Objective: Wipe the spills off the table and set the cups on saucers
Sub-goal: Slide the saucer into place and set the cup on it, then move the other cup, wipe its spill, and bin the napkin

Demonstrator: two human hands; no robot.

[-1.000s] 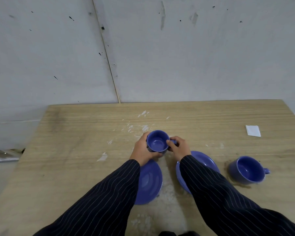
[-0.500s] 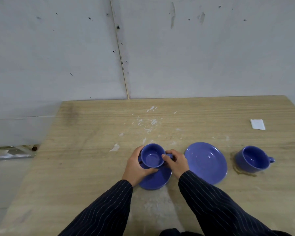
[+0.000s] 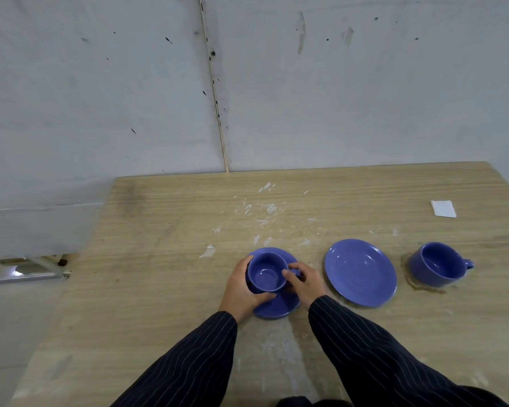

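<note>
A blue cup (image 3: pixel 266 271) stands upright over the left blue saucer (image 3: pixel 276 308). My left hand (image 3: pixel 240 290) wraps its left side and my right hand (image 3: pixel 304 282) pinches its handle. To the right lies a second blue saucer (image 3: pixel 360 271) with nothing on it. Further right a second blue cup (image 3: pixel 437 264) stands on the wooden table (image 3: pixel 159 289) in a brownish spill (image 3: pixel 417 284). White smears (image 3: pixel 262 212) mark the table behind the saucers.
A folded white cloth (image 3: pixel 442 208) lies at the far right of the table. The table backs onto a grey wall (image 3: pixel 335 98). Its left edge drops to the floor, where a metal frame (image 3: pixel 27 273) shows. More pale smears (image 3: pixel 279 348) lie between my sleeves.
Both hands brought the cup back from the middle of the table and down onto the left saucer. The camera view has shifted, so both saucers now show in full.
</note>
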